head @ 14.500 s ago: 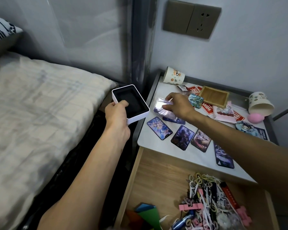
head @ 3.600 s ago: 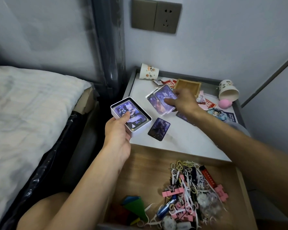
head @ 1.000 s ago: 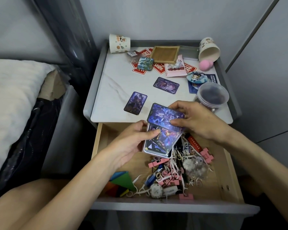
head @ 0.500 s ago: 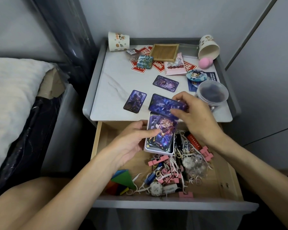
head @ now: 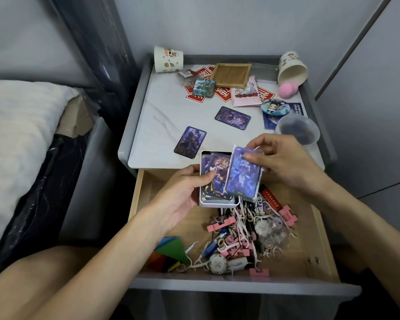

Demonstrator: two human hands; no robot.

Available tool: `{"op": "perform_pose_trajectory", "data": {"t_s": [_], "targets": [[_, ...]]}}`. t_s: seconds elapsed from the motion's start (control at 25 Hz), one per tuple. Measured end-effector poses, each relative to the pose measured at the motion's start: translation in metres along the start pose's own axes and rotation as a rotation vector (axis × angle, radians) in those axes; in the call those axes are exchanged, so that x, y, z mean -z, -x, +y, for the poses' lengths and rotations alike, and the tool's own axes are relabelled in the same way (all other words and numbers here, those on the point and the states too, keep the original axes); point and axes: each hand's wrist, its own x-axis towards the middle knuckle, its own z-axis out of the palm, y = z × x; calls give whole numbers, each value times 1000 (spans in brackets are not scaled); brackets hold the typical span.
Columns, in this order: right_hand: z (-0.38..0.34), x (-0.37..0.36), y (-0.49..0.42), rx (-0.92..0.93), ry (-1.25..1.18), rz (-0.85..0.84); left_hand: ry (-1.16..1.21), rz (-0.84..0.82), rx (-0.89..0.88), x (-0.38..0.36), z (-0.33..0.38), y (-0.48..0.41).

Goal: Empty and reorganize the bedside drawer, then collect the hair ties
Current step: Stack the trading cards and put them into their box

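Observation:
My left hand (head: 186,191) holds a small white box (head: 214,202) with picture cards inside, thumb pressing the top card, above the open wooden drawer (head: 148,204). My right hand (head: 284,162) pinches a sleeved purple card (head: 241,179) upright over the box's right side. Two more purple cards lie on the nightstand top, one (head: 190,141) near the front, one (head: 232,118) further back. A tangle of hair ties, pink clips and floss picks (head: 245,234) fills the drawer's right half.
The nightstand top (head: 162,116) carries a wooden tray (head: 231,75), red stickers, a pink packet, two tipped paper cups (head: 168,59) (head: 292,68), a pink sponge (head: 288,89) and a clear lidded tub (head: 297,131). Coloured folded paper (head: 171,250) lies front left in the drawer. A bed stands left.
My right hand has lifted the purple card from flat near the nightstand edge to upright over the box. The box in my left hand has hardly moved.

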Motion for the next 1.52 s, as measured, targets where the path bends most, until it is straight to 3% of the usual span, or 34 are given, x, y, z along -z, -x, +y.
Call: {"op": "perform_pose_trajectory", "data": {"t_s": [0.16,0.44,0.72,0.88,1.16,1.52], "targets": [[11,-18,-2,97,314,92,-53,-41,-1,-3,-3,0],[14,-33,0,156,478,230,-98,-35,-12,-3,-10,-3],[15,-25,-3,-34,225,109,-111,-4,-38,0,-13,-7],[17,-28,-4,-49,120,68,-155,9,-47,-2,-14,-8],[18,-28,-4,-1,234,115,-141,8,-60,-2,-17,-10],[24,-29,-9,-122,198,60,-310,17,-234,-5,-23,-11]]}}
